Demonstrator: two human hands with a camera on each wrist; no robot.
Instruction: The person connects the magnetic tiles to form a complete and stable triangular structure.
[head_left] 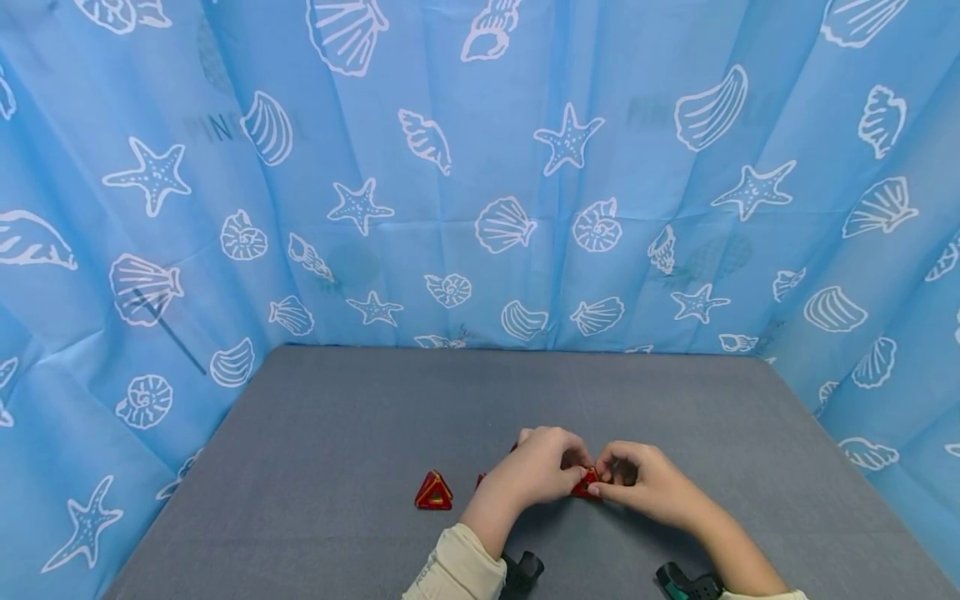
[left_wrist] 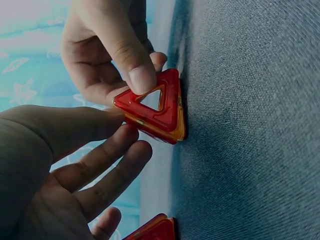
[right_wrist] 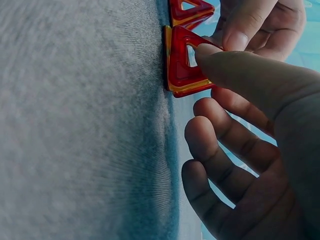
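A small pyramid of red and orange triangular magnetic tiles (head_left: 585,487) stands on the grey tabletop between both hands. My left hand (head_left: 534,468) pinches its upper part between thumb and index finger, the other fingers spread loosely, as the left wrist view shows. From the other side my right hand (head_left: 654,485) grips the same pyramid (right_wrist: 176,67), its thumb lying across the front face beside the triangular hole. The remaining right fingers are bent and apart from the tiles. Part of the pyramid's top is hidden behind fingertips.
Another red tile pyramid (head_left: 434,503) sits to the left on the grey table (head_left: 337,433). Bits of further red tiles (head_left: 481,480) show behind my left wrist and hand. A blue curtain (head_left: 465,183) with white shells hangs around the table's back and sides.
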